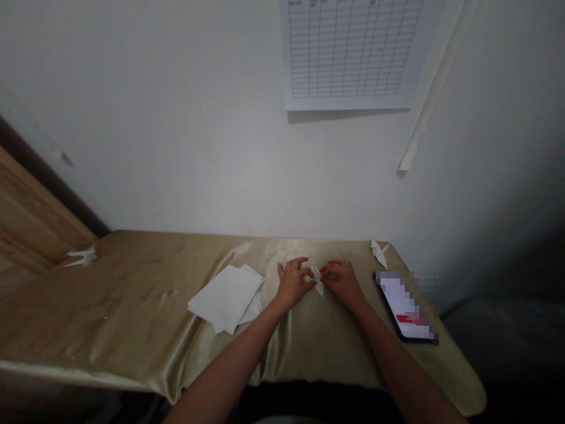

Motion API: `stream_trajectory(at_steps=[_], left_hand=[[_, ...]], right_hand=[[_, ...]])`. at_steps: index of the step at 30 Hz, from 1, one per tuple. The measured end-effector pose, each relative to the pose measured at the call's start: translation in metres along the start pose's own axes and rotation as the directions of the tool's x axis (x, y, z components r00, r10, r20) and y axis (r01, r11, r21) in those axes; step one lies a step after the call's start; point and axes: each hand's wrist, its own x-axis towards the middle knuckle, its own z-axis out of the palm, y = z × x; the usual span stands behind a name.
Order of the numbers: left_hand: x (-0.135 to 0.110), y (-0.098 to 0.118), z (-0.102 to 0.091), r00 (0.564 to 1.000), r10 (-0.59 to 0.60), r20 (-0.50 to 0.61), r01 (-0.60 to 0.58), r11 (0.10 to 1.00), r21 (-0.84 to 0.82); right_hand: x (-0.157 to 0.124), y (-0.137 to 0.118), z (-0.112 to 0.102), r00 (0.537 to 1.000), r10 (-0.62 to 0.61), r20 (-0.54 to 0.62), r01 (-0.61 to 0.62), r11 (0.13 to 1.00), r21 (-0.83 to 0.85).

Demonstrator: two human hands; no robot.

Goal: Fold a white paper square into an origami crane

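Between my two hands is a small folded piece of white paper (318,284), narrow and pointed at its lower end. My left hand (293,282) pinches its left side between thumb and index finger, with the other fingers raised apart. From the right, the fingertips of my right hand (342,280) close on the paper's other side. Both hands are low over the gold satin cloth. A stack of white paper sheets (227,297) lies just left of my left forearm, its edges uneven. Fingers cover part of the folded piece.
A folded paper crane (379,253) rests at the table's back right corner. A phone (406,309), partly blurred out, lies below it. Another folded white paper piece (82,256) sits at the far left. The gold cloth (128,294) has wrinkles. Behind stands a wall with a printed grid sheet (348,53).
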Motion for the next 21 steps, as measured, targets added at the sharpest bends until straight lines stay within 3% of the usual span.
stream_trajectory(at_steps=[4,10,21], left_hand=[[-0.003,0.001,0.001,0.999,0.037,-0.015,-0.037,0.999,0.008],[-0.003,0.003,-0.006,0.998,0.047,0.039,-0.048,0.999,0.007],[-0.003,0.001,-0.011,0.997,0.072,0.041,-0.073,0.997,0.021]], right_hand=[[0.000,-0.001,0.000,0.997,0.040,0.061,-0.040,0.999,0.004],[-0.001,0.001,-0.004,0.996,0.075,0.054,-0.069,0.994,-0.090],[-0.006,-0.005,-0.013,0.991,-0.081,0.104,0.099,0.978,-0.185]])
